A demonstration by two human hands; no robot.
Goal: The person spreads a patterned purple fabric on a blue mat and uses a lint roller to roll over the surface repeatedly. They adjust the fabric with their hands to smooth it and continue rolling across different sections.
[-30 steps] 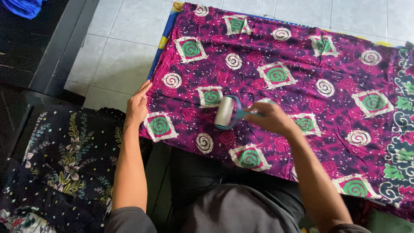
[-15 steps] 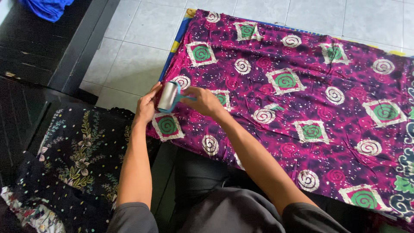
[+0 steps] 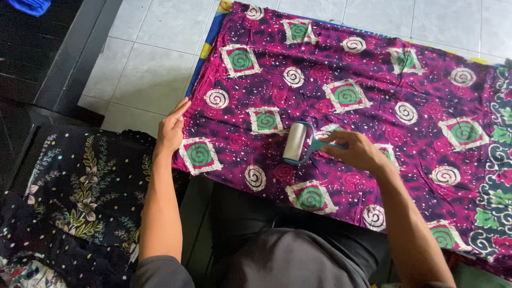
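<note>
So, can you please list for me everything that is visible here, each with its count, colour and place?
patterned cloth: one, magenta-purple with green spirals in squares, spread over the floor
lint roller: one, white roll on a teal frame, on the cloth
floor tiles: many, pale grey, upper left
blue-yellow fabric edge: one, under the cloth's left edge
floral fabric: one, black with flowers, lower left
blue item: one, top left corner
left hand: one, flat on the cloth's left edge
right hand: one, fingers holding the roller's handle
</note>
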